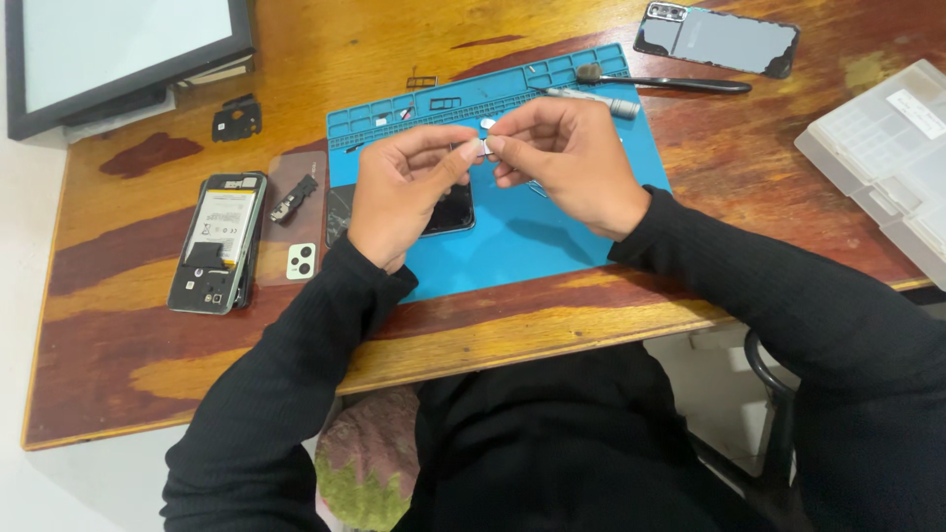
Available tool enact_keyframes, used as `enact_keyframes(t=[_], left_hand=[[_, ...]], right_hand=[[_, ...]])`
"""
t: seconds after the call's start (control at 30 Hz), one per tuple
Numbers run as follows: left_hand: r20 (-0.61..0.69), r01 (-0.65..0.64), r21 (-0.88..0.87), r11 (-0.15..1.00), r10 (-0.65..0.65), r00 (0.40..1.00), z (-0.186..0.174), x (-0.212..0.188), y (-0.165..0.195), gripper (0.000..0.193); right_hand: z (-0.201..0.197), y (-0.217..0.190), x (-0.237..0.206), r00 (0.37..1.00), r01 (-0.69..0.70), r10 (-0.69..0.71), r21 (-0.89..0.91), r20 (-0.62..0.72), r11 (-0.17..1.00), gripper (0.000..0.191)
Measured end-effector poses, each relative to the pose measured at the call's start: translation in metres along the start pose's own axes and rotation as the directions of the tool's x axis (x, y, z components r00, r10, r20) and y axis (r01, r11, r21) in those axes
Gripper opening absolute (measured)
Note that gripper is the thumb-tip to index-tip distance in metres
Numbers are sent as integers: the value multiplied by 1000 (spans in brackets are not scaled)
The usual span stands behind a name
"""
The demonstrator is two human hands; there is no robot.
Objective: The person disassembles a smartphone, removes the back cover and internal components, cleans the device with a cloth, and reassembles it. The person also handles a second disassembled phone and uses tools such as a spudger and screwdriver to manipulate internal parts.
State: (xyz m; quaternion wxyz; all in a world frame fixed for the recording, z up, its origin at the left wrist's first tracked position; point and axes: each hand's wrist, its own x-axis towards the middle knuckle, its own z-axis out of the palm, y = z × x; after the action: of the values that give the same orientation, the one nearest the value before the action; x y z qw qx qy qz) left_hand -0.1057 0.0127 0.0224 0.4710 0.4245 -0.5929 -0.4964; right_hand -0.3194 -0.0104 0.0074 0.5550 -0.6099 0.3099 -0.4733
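Item: small pale part, upper centre of the frame, held above the blue mat.

Handling: it looks like you are working the part between both sets of fingertips. Keep it low over the mat so a slip lands there, not on the bare tabletop. Use light pressure, with your wrists steady.

Grip, left hand: thumb and forefinger pinched on the part's left edge, other fingers curled in.

Grip, right hand: thumb and forefinger pinched on its right edge, nearly closed. What the part is, you cannot tell at this size.

Nearby: dark phone under the left hand; opened phone at left; back cover at upper right; screwdriver behind the hands; clear box at right.
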Motion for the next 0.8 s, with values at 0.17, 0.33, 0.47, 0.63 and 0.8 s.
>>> enact_keyframes(t=[0.17, 0.33, 0.47, 0.63, 0.8], left_hand=[[52, -67, 55, 996, 65, 997, -3, 2, 2, 26], [88, -310, 417, 854, 301, 949, -7, 1, 5, 23], [96, -362, 497, 788, 365, 926, -10, 0, 5, 21], [98, -354, 466, 811, 350, 931, -14, -1, 3, 20], [103, -308, 477, 824, 296, 950, -10, -1, -4, 21]], right_hand=[[-3, 0, 2, 996, -90, 90, 25, -13, 996, 17], [-7, -4, 2, 994, -109, 108, 8, 33, 994, 21], [-7, -6, 2, 991, -111, 113, -31, 67, 993, 24], [-10, -15, 6, 981, 15, 28, -214, 193, 977, 30], [-11, -25, 6, 972, 110, -12, -411, 233, 905, 22]])
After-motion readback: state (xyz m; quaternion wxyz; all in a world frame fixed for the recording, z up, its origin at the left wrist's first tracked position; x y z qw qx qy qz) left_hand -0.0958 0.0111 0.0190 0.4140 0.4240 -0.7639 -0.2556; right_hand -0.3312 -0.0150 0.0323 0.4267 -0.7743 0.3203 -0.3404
